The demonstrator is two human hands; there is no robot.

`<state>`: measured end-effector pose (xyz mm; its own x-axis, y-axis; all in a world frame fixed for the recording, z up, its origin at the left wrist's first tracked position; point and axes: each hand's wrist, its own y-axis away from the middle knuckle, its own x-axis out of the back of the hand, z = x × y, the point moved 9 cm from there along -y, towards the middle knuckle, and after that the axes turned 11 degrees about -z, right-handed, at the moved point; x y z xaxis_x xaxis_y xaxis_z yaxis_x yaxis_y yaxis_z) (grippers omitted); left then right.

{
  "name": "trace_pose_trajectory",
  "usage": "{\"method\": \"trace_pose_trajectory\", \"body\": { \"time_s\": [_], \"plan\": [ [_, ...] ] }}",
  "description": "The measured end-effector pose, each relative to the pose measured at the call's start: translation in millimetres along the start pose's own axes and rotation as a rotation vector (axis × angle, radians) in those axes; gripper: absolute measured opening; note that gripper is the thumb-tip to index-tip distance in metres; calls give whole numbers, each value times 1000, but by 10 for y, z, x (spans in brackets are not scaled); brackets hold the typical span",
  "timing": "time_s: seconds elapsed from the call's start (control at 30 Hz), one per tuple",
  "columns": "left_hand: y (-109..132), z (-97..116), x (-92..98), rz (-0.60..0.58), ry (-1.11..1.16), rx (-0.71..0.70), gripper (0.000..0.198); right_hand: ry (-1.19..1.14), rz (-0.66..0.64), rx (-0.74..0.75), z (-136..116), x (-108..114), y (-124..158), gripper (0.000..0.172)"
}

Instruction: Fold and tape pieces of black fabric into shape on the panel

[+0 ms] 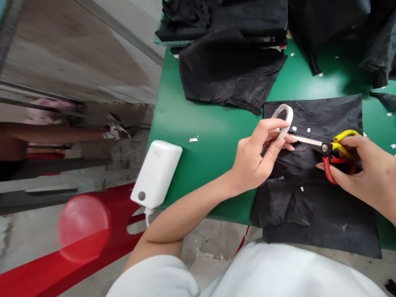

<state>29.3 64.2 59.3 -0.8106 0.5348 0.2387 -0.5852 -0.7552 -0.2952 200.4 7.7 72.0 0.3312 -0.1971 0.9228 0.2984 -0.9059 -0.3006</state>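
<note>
Pinching a loop of white strip (284,119) in the left hand (256,159), fingers shut on it, arm bent and reaching up from below. Gripping yellow and red scissors (332,150) in the right hand (368,173), fingers closed through the handles, blades meeting the strip. Both held just above black cloth (321,206) on the green surface (213,123). Beside the left arm, a white box (156,173).

Work surface and surroundings, as found.
Green table (213,128) carries a white power bank (157,173) at its left edge, cable hanging off the near end; small white scraps (193,140) lie scattered on the surface. Loose black fabric piece (229,72) lies at the far side, touching stacked black fabric (222,16) behind it. Red beam (62,264) sits below table level, left.
</note>
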Motion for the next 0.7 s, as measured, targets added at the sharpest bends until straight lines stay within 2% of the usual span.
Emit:
{"method": "trace_pose_trajectory", "body": {
  "time_s": [0.17, 0.47, 0.7],
  "plan": [
    [6, 11, -25, -20, 39, 6, 18, -14, 14, 39, -44, 23, 24, 50],
    [32, 28, -47, -2, 20, -10, 21, 17, -56, 84, 8, -78, -8, 39],
    [29, 29, -73, -30, 33, 0, 17, 5, -43, 65, -3, -34, -14, 29]
  ]
}}
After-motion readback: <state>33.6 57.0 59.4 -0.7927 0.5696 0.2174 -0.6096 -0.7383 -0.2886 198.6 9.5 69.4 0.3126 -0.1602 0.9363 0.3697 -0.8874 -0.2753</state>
